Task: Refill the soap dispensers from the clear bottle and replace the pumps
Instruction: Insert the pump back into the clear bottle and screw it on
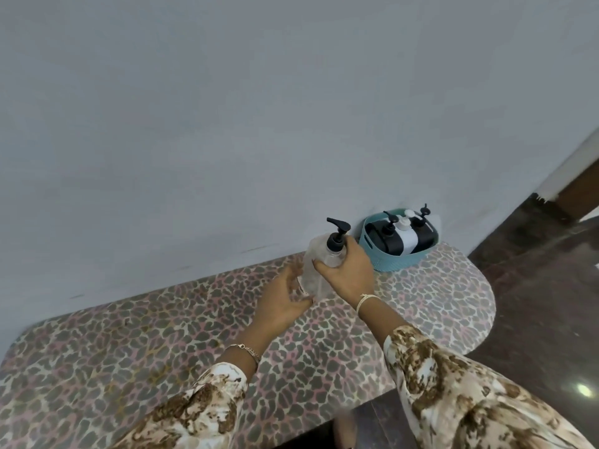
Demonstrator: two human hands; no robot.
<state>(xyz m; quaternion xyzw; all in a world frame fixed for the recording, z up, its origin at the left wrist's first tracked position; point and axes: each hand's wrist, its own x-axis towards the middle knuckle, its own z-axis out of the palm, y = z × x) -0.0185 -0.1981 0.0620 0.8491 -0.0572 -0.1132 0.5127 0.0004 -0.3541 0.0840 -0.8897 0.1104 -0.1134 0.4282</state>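
Note:
A clear bottle (313,270) with a black pump (337,233) on top stands on the leopard-print table (162,345), near the wall. My right hand (348,273) grips its shoulder just below the pump. My left hand (285,299) holds the bottle's lower part from the left. A teal basket (385,262) at the back right holds two black dispensers (389,243) with black pumps and a white dispenser (409,238) with a white pump between them.
The grey wall runs right behind the bottle and basket. The table's rounded right end drops to a dark floor (534,303). A brown door frame (577,189) stands at the far right.

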